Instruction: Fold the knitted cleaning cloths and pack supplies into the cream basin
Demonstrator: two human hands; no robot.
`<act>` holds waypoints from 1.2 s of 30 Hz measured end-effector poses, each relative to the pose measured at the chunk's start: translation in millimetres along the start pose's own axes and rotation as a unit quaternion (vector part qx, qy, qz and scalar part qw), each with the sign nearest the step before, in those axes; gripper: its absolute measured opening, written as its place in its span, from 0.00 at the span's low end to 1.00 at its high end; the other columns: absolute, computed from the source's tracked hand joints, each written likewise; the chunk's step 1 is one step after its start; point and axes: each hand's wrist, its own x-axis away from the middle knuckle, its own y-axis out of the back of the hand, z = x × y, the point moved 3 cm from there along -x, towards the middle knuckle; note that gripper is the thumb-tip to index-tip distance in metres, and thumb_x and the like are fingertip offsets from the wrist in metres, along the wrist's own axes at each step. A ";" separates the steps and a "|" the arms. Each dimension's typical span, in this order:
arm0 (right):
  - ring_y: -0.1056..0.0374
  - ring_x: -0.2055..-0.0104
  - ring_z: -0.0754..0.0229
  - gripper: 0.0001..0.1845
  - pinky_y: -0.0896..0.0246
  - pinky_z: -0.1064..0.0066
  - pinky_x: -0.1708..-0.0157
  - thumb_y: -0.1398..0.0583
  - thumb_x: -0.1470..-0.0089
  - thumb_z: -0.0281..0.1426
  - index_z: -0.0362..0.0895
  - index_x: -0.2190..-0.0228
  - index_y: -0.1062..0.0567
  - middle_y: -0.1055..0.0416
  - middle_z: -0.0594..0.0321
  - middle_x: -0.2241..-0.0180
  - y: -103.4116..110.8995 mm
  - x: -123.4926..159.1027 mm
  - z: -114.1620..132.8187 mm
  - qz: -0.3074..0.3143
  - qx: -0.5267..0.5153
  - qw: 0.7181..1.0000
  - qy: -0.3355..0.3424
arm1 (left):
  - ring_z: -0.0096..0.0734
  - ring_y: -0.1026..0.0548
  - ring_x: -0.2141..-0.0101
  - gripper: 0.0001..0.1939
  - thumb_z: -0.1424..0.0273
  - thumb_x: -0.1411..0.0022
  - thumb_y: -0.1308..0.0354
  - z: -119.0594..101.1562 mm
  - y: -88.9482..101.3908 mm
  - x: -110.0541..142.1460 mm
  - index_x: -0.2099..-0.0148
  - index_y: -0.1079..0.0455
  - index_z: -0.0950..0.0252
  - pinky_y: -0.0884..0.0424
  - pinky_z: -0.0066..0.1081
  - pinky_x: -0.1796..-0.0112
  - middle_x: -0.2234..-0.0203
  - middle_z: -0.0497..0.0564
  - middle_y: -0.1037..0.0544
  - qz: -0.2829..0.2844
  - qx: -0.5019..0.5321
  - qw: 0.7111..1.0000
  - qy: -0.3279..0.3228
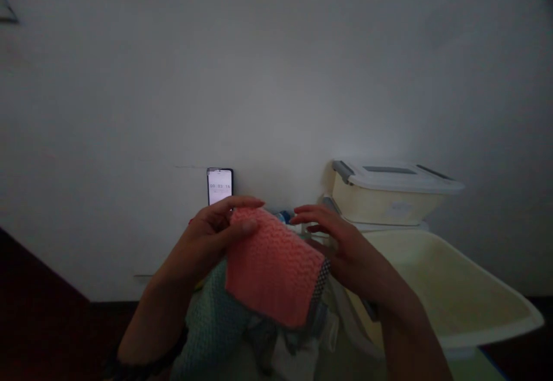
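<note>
Pink cloth, head view: held up at 6 o'clock of the frame, checked edging along its right side. Clock bearings below taken from the cloth.

Left hand at 10 o'clock: pinching the upper corner, thumb in front, fingers behind. Right hand at 2 o'clock: fingers loosely curled, no firm grip visible; contact with the edge cannot be told.

Progress, as judged: cloth in hand and roughly spread, perhaps doubled over; not yet laid down. Teal woven cloth at 8 o'clock and grey-and-white cloths near 5 lie loose, neither in hand. No finished stack made out; count of pieces left uncertain, pile partly hidden.

Around: pale basin at 3 o'clock, lidded box at 2, lid on; phone at 11, timer showing.
</note>
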 end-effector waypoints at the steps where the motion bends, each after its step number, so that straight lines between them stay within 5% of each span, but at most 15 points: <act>1: 0.41 0.46 0.60 0.21 0.44 0.62 0.46 0.45 0.50 0.21 0.49 0.54 0.33 0.38 0.60 0.48 0.7 2.6 5.7 0.020 -0.001 1.000 0.014 | 0.26 0.26 0.71 0.15 0.69 0.52 0.34 0.4 -0.3 -1.0 0.59 0.26 0.61 0.29 0.22 0.71 0.70 0.48 0.22 0.002 0.008 1.000 0.003; 5: 0.43 0.44 0.61 0.29 0.48 0.67 0.44 0.42 0.54 0.19 0.49 0.50 0.37 0.38 0.62 0.47 4.7 8.1 22.6 0.034 0.000 0.998 0.048 | 0.24 0.26 0.74 0.17 0.73 0.53 0.33 -0.1 -2.5 -2.8 0.58 0.28 0.60 0.29 0.20 0.74 0.72 0.46 0.22 0.009 0.035 0.999 0.006; 13: 0.39 0.48 0.60 0.26 0.44 0.68 0.48 0.40 0.52 0.27 0.49 0.50 0.36 0.34 0.63 0.49 8.3 9.2 22.1 0.040 -0.021 0.998 0.043 | 0.21 0.26 0.79 0.22 0.74 0.50 0.35 -1.5 -5.0 -1.4 0.52 0.32 0.61 0.30 0.18 0.78 0.76 0.44 0.23 0.009 0.042 0.999 0.011; 20: 0.30 0.62 0.65 0.16 0.36 0.74 0.62 0.46 0.50 0.19 0.47 0.63 0.26 0.24 0.67 0.65 9.5 1.6 13.0 -0.077 -0.028 0.996 0.017 | 0.20 0.26 0.79 0.19 0.74 0.49 0.36 -2.1 -7.3 -4.3 0.53 0.31 0.60 0.29 0.18 0.75 0.78 0.43 0.21 0.013 0.018 1.000 0.014; 25: 0.29 0.68 0.66 0.12 0.36 0.76 0.69 0.45 0.50 0.23 0.46 0.65 0.25 0.24 0.67 0.69 14.4 1.4 4.3 -0.154 -0.065 0.985 -0.037 | 0.23 0.24 0.75 0.09 0.72 0.51 0.34 -3.5 0.0 -7.1 0.64 0.26 0.65 0.28 0.18 0.73 0.76 0.47 0.19 -0.046 -0.054 0.998 -0.004; 32: 0.29 0.69 0.65 0.12 0.35 0.76 0.71 0.46 0.50 0.23 0.44 0.66 0.25 0.24 0.66 0.71 12.4 -2.5 1.3 -0.122 -0.096 0.986 -0.060 | 0.28 0.23 0.71 0.10 0.68 0.52 0.34 3.9 8.2 -14.8 0.65 0.24 0.65 0.26 0.24 0.68 0.73 0.49 0.19 -0.123 -0.115 0.986 -0.020; 36: 0.28 0.66 0.64 0.14 0.34 0.73 0.67 0.46 0.50 0.22 0.44 0.64 0.25 0.23 0.64 0.68 10.1 -3.6 -1.5 -0.085 -0.119 0.987 -0.068 | 0.30 0.22 0.69 0.14 0.66 0.52 0.34 10.4 12.6 -17.8 0.61 0.24 0.64 0.26 0.26 0.66 0.70 0.51 0.19 -0.109 -0.118 0.987 0.001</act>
